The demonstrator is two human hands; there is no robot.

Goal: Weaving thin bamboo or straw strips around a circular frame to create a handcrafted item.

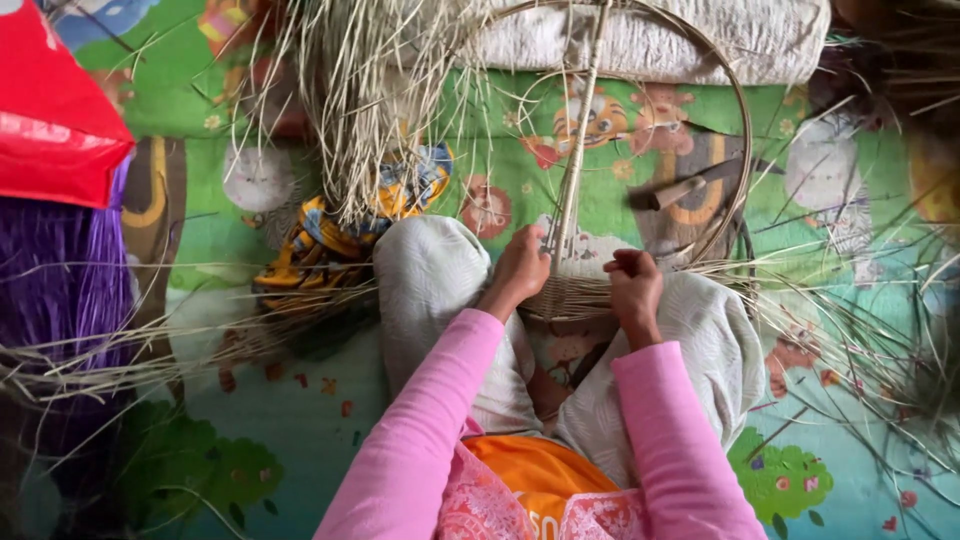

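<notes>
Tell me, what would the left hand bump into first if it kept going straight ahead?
Probably the pale upright rib of the round woven cane frame; the left hand already sits beside its base, though depth is unclear.

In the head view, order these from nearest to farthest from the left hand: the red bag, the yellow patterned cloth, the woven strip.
1. Woven strip: beside the left hand, lower right.
2. Yellow patterned cloth: farther left.
3. Red bag: far upper-left corner.

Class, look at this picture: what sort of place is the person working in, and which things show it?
Probably a home floor used for basket weaving: a colourful cartoon-printed play mat, a bundle of pale dried straw strands, and a round bent-cane basket frame held by both hands.
</notes>
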